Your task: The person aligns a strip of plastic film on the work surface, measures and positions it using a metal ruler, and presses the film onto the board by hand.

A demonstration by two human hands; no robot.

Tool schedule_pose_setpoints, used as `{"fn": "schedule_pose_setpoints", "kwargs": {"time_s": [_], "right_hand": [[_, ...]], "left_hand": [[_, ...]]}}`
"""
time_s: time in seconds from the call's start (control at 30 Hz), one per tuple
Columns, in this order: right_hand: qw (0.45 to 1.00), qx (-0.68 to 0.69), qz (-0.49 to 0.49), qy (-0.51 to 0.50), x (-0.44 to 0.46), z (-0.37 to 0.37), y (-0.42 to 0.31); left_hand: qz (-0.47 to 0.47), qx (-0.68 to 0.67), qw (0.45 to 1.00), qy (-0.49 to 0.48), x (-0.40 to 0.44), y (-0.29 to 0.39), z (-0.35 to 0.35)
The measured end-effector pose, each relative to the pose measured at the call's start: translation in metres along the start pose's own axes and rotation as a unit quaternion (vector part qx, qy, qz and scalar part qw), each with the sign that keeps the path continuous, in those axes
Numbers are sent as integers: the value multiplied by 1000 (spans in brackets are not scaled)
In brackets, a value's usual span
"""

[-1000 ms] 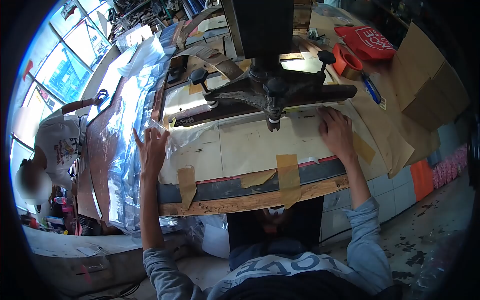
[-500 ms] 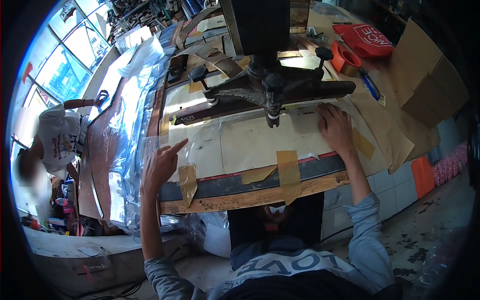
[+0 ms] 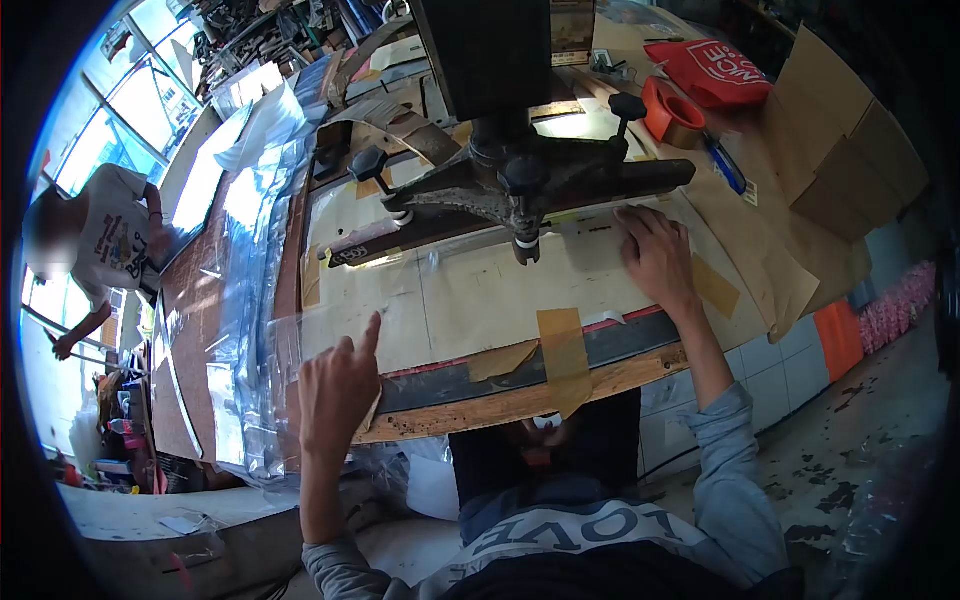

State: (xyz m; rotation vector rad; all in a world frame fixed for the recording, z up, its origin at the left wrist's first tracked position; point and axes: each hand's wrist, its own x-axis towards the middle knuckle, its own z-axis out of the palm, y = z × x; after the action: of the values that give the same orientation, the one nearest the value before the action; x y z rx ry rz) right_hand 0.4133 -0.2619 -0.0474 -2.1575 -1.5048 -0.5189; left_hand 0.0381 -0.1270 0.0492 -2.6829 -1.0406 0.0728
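My left hand [image 3: 341,388] is at the table's front left edge. Its index finger points forward over the pale work surface [image 3: 480,300], and its other fingers are curled on a clear plastic sheet [image 3: 287,335]; the thumb is hidden. My right hand [image 3: 657,255] lies with spread fingers on the right part of that surface, close to a dark metal bar [image 3: 640,180]. The bar hangs below a black press head [image 3: 500,165] with several knobs. Brown tape [image 3: 565,350] crosses the dark front strip of the table.
To the right are an orange tape roll [image 3: 672,110], a blue cutter [image 3: 732,165], a red bag [image 3: 712,72] and an open cardboard box [image 3: 845,140]. Plastic sheets [image 3: 245,270] cover the left side. Another person [image 3: 110,240] stands beyond them.
My left hand has drawn back toward me, and the clear sheet has shifted the same way. My right hand stays in place. The other person has straightened up and moved an arm.
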Motion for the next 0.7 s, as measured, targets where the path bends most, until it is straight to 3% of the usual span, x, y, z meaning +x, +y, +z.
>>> {"fn": "schedule_pose_setpoints", "kwargs": {"time_s": [0.23, 0.6, 0.7], "right_hand": [[1000, -4, 5, -12, -1, 2, 1], [1000, 8, -15, -20, -1, -2, 8], [1000, 9, -15, -21, -2, -1, 9]], "left_hand": [[11, 46, 997, 69, -19, 24, 47], [18, -23, 996, 85, 9, -75, 42], [59, -54, 992, 102, 14, -91, 31]]}}
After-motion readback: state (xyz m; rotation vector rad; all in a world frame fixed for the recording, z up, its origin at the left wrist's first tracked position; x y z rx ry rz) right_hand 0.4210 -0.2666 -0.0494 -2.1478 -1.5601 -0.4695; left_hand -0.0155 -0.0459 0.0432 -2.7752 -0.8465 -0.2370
